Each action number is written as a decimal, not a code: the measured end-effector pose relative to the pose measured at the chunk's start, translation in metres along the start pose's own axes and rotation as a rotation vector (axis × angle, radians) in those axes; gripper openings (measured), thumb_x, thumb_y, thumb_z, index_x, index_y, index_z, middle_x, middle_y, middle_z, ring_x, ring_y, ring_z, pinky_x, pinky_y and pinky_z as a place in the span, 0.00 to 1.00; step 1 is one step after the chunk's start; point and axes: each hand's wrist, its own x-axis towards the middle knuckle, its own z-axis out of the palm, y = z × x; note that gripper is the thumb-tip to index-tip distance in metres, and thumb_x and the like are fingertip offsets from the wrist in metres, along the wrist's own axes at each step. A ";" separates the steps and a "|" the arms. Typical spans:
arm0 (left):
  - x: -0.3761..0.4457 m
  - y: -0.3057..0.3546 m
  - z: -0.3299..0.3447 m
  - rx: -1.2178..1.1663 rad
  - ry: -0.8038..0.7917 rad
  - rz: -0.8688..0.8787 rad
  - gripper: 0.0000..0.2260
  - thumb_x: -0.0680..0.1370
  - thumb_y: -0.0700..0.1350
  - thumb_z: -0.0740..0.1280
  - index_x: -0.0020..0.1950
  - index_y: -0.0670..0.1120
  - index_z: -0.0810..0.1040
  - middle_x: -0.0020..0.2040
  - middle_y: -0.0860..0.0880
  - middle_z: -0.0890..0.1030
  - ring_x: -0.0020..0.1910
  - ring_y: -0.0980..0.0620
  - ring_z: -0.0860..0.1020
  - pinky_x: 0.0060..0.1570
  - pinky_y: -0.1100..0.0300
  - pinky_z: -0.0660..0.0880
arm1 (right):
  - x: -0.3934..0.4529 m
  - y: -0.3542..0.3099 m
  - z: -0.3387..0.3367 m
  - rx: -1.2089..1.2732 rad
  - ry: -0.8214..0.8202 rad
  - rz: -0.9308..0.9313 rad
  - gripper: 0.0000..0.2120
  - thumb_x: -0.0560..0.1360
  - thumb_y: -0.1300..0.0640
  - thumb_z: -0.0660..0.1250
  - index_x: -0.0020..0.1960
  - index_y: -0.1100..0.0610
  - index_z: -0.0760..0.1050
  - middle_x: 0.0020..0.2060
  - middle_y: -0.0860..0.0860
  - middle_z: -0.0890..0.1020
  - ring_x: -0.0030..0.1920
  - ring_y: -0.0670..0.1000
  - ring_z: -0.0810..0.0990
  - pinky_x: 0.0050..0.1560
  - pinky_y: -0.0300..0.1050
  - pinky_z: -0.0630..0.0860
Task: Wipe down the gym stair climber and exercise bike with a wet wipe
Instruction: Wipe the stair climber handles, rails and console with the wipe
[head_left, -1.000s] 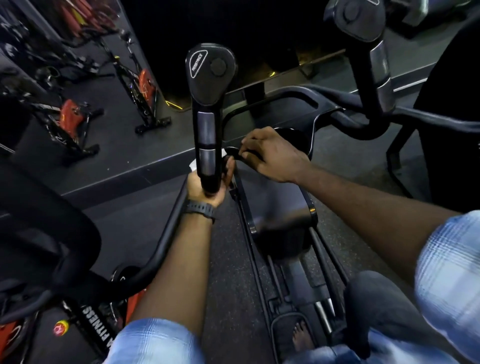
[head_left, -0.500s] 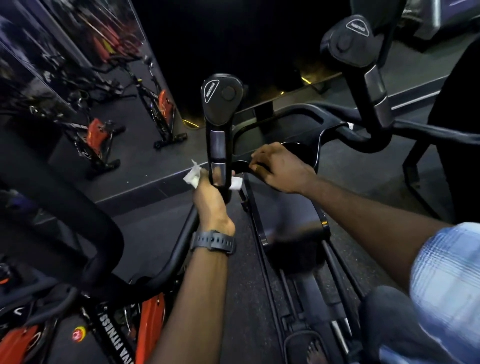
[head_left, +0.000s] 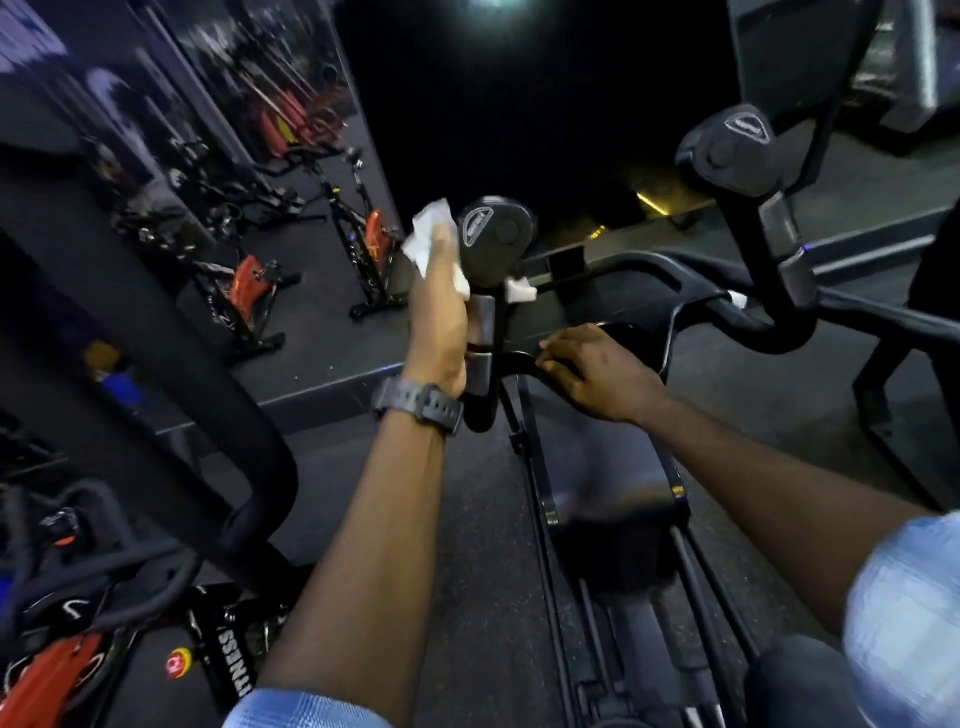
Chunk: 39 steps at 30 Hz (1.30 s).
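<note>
Since half a second ago the left hand (head_left: 441, 306) has slid up the stair climber's left upright handle (head_left: 480, 332), from its lower grip to just below the rounded black cap (head_left: 496, 236). It is clenched around the handle with the white wet wipe (head_left: 430, 234) pressed under its fingers; the wipe bunches out above the fingertips beside the cap, and a small corner shows on the handle's right side. A dark wristwatch (head_left: 418, 404) sits on that wrist. The right hand (head_left: 597, 371) grasps the curved black crossbar (head_left: 639, 270) near the handle's base. The right upright handle (head_left: 748, 171) stands far right, untouched. Orange exercise bikes (head_left: 249, 291) stand on the far-left floor, blurred.
</note>
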 end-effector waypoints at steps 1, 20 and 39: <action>-0.004 -0.004 -0.005 0.026 -0.004 -0.015 0.27 0.80 0.62 0.56 0.60 0.41 0.79 0.50 0.33 0.81 0.44 0.39 0.82 0.46 0.48 0.81 | 0.001 0.002 0.000 0.006 0.003 -0.002 0.11 0.80 0.53 0.63 0.54 0.56 0.81 0.54 0.53 0.83 0.55 0.56 0.79 0.58 0.52 0.75; -0.003 -0.005 0.024 1.141 0.182 0.977 0.29 0.71 0.36 0.60 0.73 0.40 0.68 0.74 0.44 0.67 0.72 0.40 0.64 0.72 0.57 0.61 | -0.007 0.047 -0.029 -0.166 0.047 0.319 0.15 0.80 0.51 0.63 0.64 0.54 0.74 0.61 0.54 0.78 0.65 0.56 0.73 0.69 0.51 0.64; -0.031 -0.080 -0.026 1.633 0.041 1.130 0.43 0.70 0.38 0.68 0.77 0.34 0.46 0.78 0.37 0.46 0.78 0.36 0.45 0.76 0.43 0.44 | 0.007 -0.009 -0.009 -0.294 -0.289 0.167 0.29 0.81 0.39 0.52 0.78 0.50 0.58 0.79 0.49 0.58 0.79 0.51 0.52 0.77 0.63 0.44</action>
